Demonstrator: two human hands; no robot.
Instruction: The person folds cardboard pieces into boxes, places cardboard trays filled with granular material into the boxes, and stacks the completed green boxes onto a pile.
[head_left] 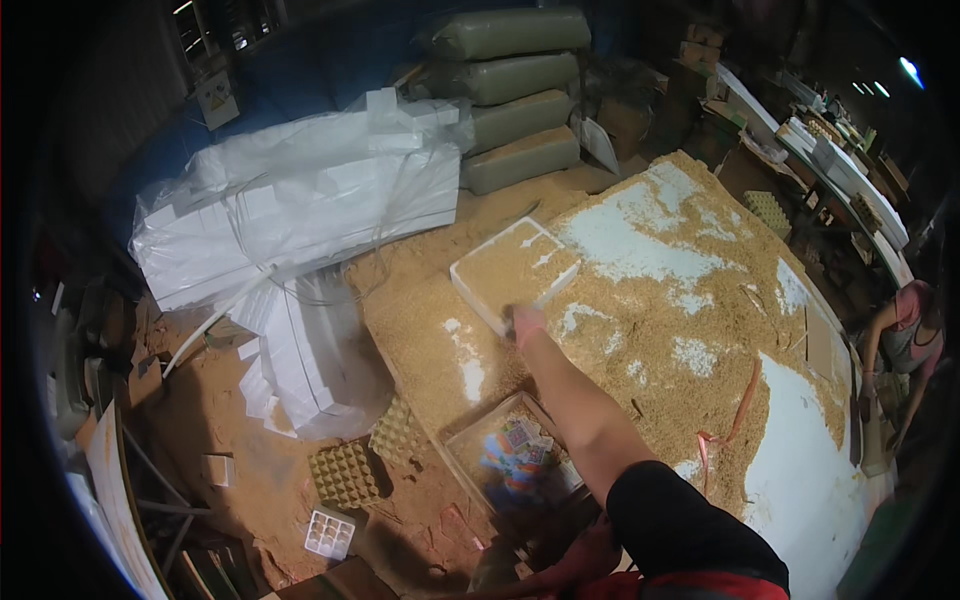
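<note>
A shallow white foam box (478,290), filled with brown sawdust-like grains, sits on the grain-covered table. At its near rim is my right hand (526,322), its fingers closed at the edge; a dark patch shows by the fingertips. Nearer me stands an open box (470,425) with colourful printed packets or cards (520,440) inside. Beside that box, low in the shade under my right arm, is my left hand (592,548); its fingers are too dark to make out. Loose grains (640,350) spread across the white tabletop (800,450).
Plastic-wrapped white foam blocks (310,200) stand at the left, stacked filled sacks (520,130) behind. Egg-tray cartons (345,475) and a white compartment tray (330,533) lie on the floor. A reddish strap (745,400) crosses the grains. Another person (910,340) works at the far right.
</note>
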